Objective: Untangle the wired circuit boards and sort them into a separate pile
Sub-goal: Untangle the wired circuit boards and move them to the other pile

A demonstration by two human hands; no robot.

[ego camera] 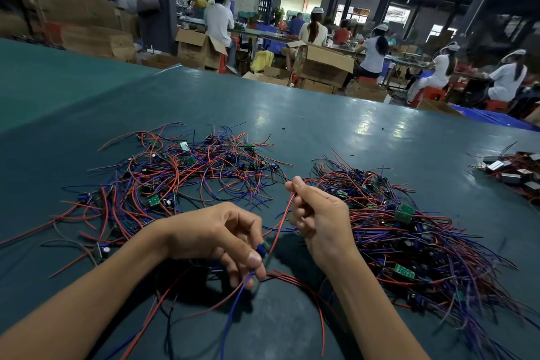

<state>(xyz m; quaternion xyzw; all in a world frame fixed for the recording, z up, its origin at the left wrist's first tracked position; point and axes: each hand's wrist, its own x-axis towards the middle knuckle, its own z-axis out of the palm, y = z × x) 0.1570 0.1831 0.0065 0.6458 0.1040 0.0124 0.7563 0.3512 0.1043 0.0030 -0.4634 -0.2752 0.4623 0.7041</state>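
Left grip point(222, 238) pinches one circuit board point(262, 248); right grip point(318, 215) pinches a red wire point(282, 221). Dense right pile point(409, 242) looks sorted, loose left tangle point(181, 175) awaits sorting: perhaps half done.

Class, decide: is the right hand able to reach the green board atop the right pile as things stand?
Probably yes: the board lies exposed near the right hand, though that hand pinches a red wire.

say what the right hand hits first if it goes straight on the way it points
Likely the fringe of the left wire pile; the right hand, pinching a red wire, points that way. Depth is unclear.
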